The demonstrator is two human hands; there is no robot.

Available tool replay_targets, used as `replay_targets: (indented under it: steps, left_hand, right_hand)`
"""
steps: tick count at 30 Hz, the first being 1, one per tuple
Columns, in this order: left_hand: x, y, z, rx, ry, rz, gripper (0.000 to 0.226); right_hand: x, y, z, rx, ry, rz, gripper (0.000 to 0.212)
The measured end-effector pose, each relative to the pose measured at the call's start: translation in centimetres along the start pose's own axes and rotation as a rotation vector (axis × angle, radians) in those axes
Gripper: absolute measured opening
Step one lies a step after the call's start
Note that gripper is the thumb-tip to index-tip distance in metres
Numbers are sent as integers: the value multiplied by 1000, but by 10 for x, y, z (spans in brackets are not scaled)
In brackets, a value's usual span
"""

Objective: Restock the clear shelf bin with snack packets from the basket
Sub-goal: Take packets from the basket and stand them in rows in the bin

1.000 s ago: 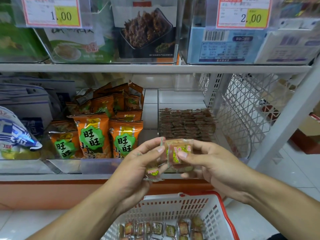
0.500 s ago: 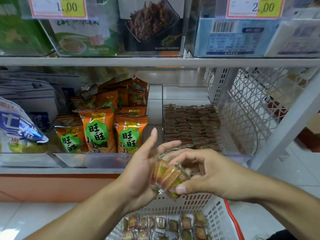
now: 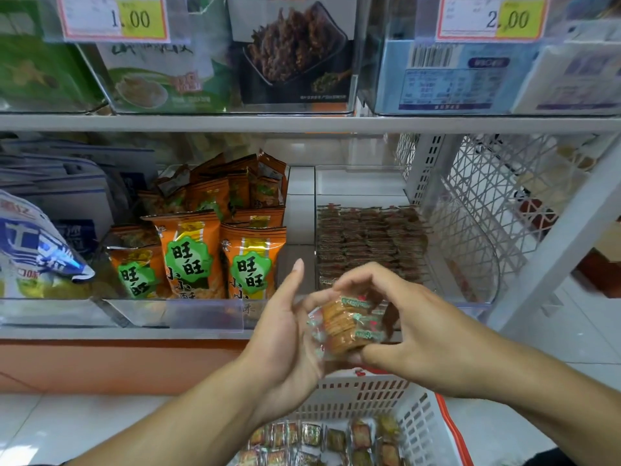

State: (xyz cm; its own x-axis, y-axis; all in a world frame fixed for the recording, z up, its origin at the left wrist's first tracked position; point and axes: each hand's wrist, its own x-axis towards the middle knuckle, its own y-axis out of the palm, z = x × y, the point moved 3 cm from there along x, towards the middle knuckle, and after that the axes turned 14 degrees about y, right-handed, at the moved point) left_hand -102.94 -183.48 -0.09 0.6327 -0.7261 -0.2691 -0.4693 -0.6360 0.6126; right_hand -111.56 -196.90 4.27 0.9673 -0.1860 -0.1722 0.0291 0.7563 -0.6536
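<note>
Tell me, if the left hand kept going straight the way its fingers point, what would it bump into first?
Probably the clear front lip of the shelf, then the orange snack bags behind it. The left hand points up and away, steadying the stack of packets; depth is hard to judge.

Both hands, left hand (image 3: 285,334) and right hand (image 3: 413,331), hold a small stack of clear-wrapped orange snack packets (image 3: 346,322) above the white plastic basket (image 3: 366,395), before the clear shelf bin (image 3: 470,297).

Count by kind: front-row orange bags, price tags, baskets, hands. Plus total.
Front-row orange bags: 3
Price tags: 2
Basket: 1
Hands: 2, left hand and right hand, both on the snack packets
Total: 8
</note>
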Motion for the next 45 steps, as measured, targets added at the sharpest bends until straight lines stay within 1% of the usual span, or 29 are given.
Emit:
replay_targets:
  steps: [2, 4, 7, 10, 12, 14, 15, 16, 17, 18, 19, 20, 21, 22, 24, 26, 28, 31, 32, 34, 35, 36, 39, 42, 45]
  left_hand:
    - [-1, 2, 8, -24, -39, -18, 83]
    - [0, 4, 17, -26, -66, -82, 77]
    - [3, 5, 24, 30, -87, -164, 71]
    - [8, 9, 25, 21, -96, -133, 74]
    - [12, 14, 21, 24, -72, -55, 78]
    - [16, 19, 15, 73, 10, -12, 75]
    - [19, 21, 11, 146, 102, -21, 71]
    - [21, 21, 7, 278, 233, -26, 63]
    - [20, 22, 2, 483, 398, 14, 53]
    - [17, 23, -2, 739, 579, 93, 42]
    - [15, 24, -4, 1027, 721, 175, 36]
    - [17, 24, -3, 1309, 793, 243, 38]
    - [22, 21, 1, 1512, 817, 314, 50]
    - [27, 19, 7, 1641, 814, 370, 63]
    - [35, 15, 18, 1803, 755, 462, 86]
    - [38, 12, 27, 1928, 724, 527, 97]
    - [40, 9, 32, 1986, 706, 539, 100]
    - [43, 6, 32, 1974, 692, 542, 99]
    - [44, 6, 32, 1981, 685, 552, 99]
    - [43, 6, 32, 1991, 670, 570, 98]
    - [43, 7, 32, 1996, 663, 573, 98]
    - [43, 7, 32, 2003, 654, 573, 98]
    - [42, 8, 33, 2009, 642, 577, 98]
    - [43, 7, 35, 2000, 678, 554, 95]
    - [39, 9, 31, 1942, 709, 526, 92]
  right_hand:
    - [1, 1, 2, -146, -39, -73, 68]
    - [2, 7, 1, -194, -64, -61, 66]
    - [6, 10, -4, -220, -48, -38, 66]
    - [6, 3, -3, -201, -14, -46, 62]
    - [6, -15, -2, -134, 25, -75, 61]
    - [8, -47, -6, -64, 87, -143, 62]
    - [11, -65, -11, -78, 130, -202, 62]
    - [16, -82, -17, -152, 188, -276, 60]
    - [22, -98, -24, -277, 249, -353, 58]
    - [30, -110, -31, -421, 302, -418, 53]
    - [39, -118, -37, -558, 350, -455, 49]
    - [49, -122, -43, -674, 403, -452, 48]
    - [60, -122, -50, -761, 460, -410, 50]
    - [71, -120, -56, -826, 505, -351, 51]
    - [92, -113, -66, -886, 537, -251, 47]
    - [111, -105, -76, -897, 551, -191, 43]
    - [122, -101, -84, -909, 554, -159, 42]
    - [129, -97, -93, -914, 553, -161, 36]
    - [129, -95, -94, -991, 536, -195, 35]
    - [131, -88, -100, -1269, 503, -266, 42]
    - [131, -82, -104, -1383, 477, -268, 43]
    - [132, -77, -108, -1433, 470, -257, 42]
    - [132, -73, -118, -1424, 494, -234, 38]
    - [132, -73, -119, -1419, 500, -226, 36]
    - [123, -74, -111, -1408, 486, -233, 37]
